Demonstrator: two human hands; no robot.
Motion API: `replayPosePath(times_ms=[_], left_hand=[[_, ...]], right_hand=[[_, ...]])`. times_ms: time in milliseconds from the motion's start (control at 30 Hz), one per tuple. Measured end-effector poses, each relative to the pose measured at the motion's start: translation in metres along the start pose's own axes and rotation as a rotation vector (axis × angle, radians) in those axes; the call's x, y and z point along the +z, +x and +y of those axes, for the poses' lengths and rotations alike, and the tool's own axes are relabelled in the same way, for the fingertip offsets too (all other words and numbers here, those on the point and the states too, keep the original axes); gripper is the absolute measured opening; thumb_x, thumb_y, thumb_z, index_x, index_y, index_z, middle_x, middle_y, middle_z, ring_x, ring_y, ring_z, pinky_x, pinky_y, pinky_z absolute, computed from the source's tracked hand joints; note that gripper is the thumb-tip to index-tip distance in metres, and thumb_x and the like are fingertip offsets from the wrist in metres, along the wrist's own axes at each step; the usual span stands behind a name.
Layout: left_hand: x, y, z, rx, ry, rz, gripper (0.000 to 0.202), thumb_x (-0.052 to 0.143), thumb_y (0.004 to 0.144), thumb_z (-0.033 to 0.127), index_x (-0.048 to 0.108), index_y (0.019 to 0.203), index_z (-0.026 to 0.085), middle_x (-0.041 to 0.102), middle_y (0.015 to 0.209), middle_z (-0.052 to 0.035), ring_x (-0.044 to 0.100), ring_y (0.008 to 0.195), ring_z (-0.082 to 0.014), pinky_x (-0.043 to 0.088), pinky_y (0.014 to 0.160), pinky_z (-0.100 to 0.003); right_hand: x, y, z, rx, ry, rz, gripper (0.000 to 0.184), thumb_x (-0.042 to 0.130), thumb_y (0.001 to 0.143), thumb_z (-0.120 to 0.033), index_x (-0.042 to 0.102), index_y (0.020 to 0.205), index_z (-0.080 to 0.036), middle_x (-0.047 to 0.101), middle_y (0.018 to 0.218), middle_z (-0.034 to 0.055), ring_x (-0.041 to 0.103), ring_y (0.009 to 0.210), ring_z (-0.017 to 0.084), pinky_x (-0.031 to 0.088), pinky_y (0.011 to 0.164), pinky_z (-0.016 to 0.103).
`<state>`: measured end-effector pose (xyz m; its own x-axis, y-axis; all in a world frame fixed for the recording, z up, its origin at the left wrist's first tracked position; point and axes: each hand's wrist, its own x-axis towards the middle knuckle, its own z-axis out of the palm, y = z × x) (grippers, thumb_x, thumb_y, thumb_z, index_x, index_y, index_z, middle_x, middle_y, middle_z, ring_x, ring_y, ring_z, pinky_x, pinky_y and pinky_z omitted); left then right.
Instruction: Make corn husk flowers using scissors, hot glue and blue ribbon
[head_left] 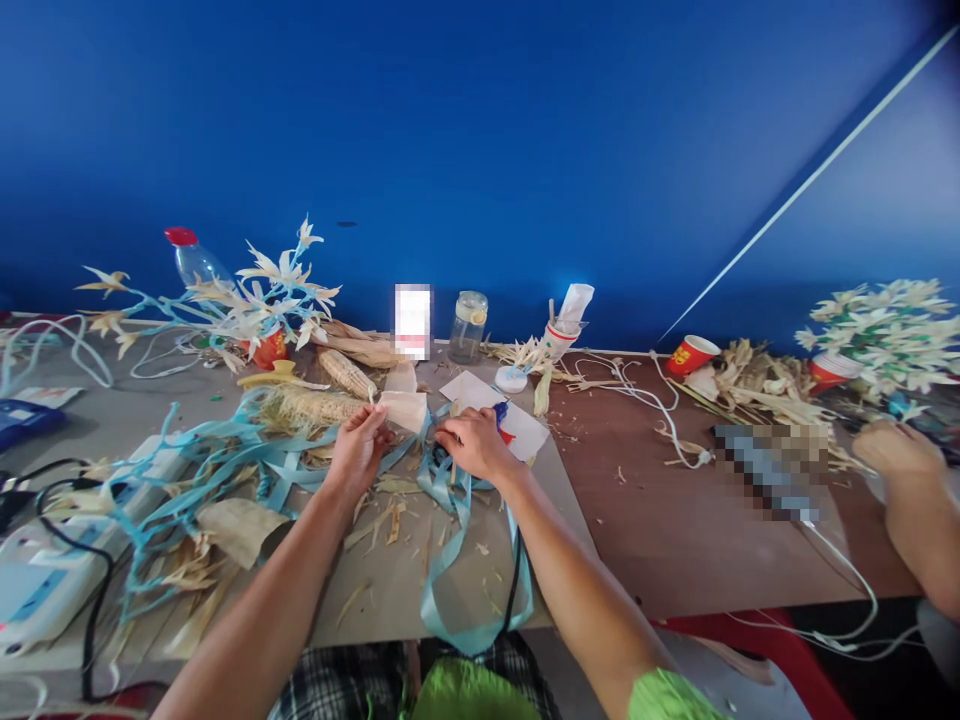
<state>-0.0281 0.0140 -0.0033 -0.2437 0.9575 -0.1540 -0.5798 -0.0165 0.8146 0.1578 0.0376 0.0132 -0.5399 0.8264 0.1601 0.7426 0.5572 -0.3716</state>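
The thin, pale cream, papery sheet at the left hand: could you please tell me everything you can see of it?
The thin, pale cream, papery sheet looks like dried corn husk, roughly rectangular and fairly flat. The left hand pinches its left end at the fingertips, and the rest reaches rightward toward the glossy light-blue ribbon. Whether those two touch is unclear.

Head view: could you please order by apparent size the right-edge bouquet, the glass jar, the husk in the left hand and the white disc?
1. Bouquet
2. Glass jar and husk: too alike to rank; the left hand hides some husk
3. White disc
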Motion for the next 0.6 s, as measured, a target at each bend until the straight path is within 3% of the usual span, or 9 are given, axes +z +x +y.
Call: replayPosePath(times_ms=[233,433,600], left_hand=[[-0.002,0.002,-0.001,0.001,0.011,0.007,0.034,0.079,0.058,0.029,0.048,0.062,0.016,0.035,0.045,0.0099,0.033,0.042,-0.0029,0.038,0.049,-0.018],[-0.001,0.002,-0.002,0.001,0.018,0.006,0.034,0.080,0.057,0.029,0.050,0.063,0.016,0.037,0.045,0.0097,0.033,0.042,-0.0037,0.036,0.047,-0.019],[0.000,0.001,-0.001,0.002,0.009,-0.005,0.032,0.079,0.058,0.028,0.050,0.062,0.015,0.036,0.045,0.0098,0.032,0.042,-0.0033,0.037,0.049,-0.019]], right_hand=[[-0.012,-0.002,0.009,0.082,-0.142,-0.127,0.033,0.044,0.092,-0.036,0.072,0.084,-0.019,0.067,0.078,0.0079,0.056,0.086,0.018,0.024,0.084,0.036],[-0.008,-0.004,0.003,-0.006,-0.206,-0.111,0.035,0.046,0.089,-0.041,0.073,0.082,-0.020,0.063,0.103,0.0101,0.049,0.102,0.023,0.027,0.083,0.038],[-0.015,-0.009,0.000,0.050,-0.271,-0.237,0.038,0.042,0.090,-0.036,0.072,0.079,-0.016,0.065,0.104,0.0161,0.050,0.103,0.028,0.028,0.085,0.042]])
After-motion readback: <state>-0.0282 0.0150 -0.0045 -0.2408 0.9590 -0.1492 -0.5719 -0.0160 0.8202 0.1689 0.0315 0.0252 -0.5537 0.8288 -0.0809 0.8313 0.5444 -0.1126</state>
